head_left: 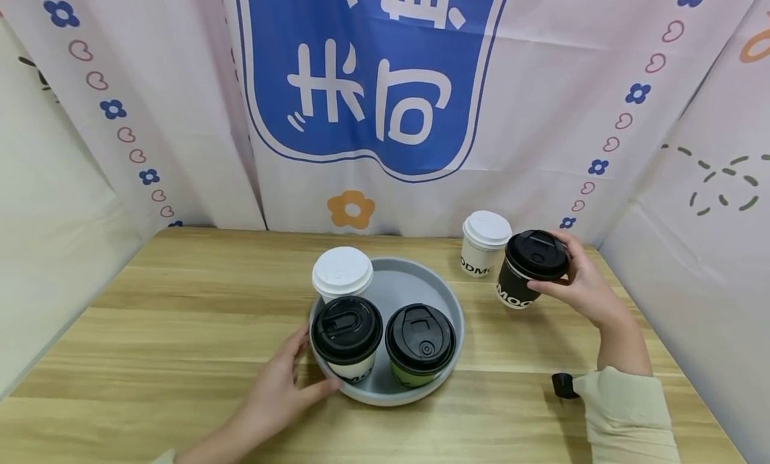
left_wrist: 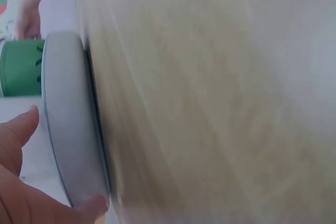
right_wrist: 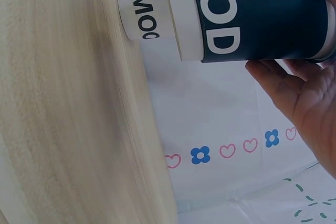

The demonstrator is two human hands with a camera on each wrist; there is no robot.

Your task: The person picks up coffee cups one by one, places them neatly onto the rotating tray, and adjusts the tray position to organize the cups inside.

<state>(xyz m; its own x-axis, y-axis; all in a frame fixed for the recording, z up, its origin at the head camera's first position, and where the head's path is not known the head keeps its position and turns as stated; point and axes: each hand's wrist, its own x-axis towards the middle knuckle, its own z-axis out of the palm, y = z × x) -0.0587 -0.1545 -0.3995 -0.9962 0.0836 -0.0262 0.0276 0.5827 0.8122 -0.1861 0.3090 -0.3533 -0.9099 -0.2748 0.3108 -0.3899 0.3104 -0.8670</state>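
Note:
A black paper cup (head_left: 516, 287) with a black lid is held in my right hand (head_left: 580, 283), thumb on the near side and fingers behind. The cup is raised above the table; the right wrist view shows its pale base and large white letters. My left hand (head_left: 279, 390) lies spread at the left edge of a round grey tray (head_left: 409, 273), one finger touching the tray's outer wall (left_wrist: 73, 124). Beside that hand, inside the tray, stands a white cup with a black lid (head_left: 347, 330). A green cup (head_left: 415, 376) with a black lid and a white-lidded cup (head_left: 343, 273) stand there too.
A white cup (head_left: 481, 247) with a white lid stands on the wooden table (head_left: 198, 330) by the back edge, just left of the raised cup. Printed cloth (head_left: 541, 116) hangs behind the table and along its sides. Something small and black (head_left: 564, 386) is at the right sleeve.

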